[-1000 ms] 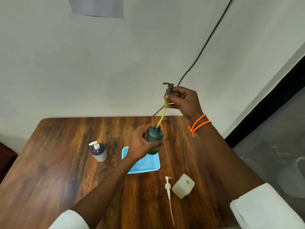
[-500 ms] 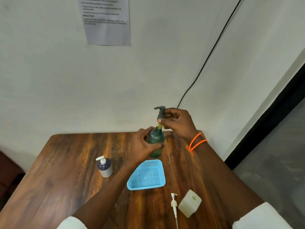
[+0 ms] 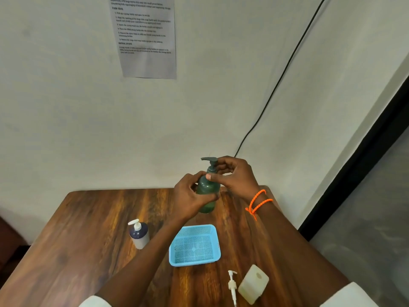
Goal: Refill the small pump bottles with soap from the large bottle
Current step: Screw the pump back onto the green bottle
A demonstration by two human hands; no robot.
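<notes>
Left hand (image 3: 188, 199) grips green bottle (image 3: 207, 191); right hand (image 3: 234, 176) pinches its pump (image 3: 210, 162).

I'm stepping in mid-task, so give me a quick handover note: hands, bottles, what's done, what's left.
Left hand grips the green bottle, held above the table. Right hand pinches its pump at the neck; tightness unclear.
The blue-white bottle stands capped, left of the empty blue basket.
The square bottle lies open, its white pump beside it: refill and cap it.
</notes>
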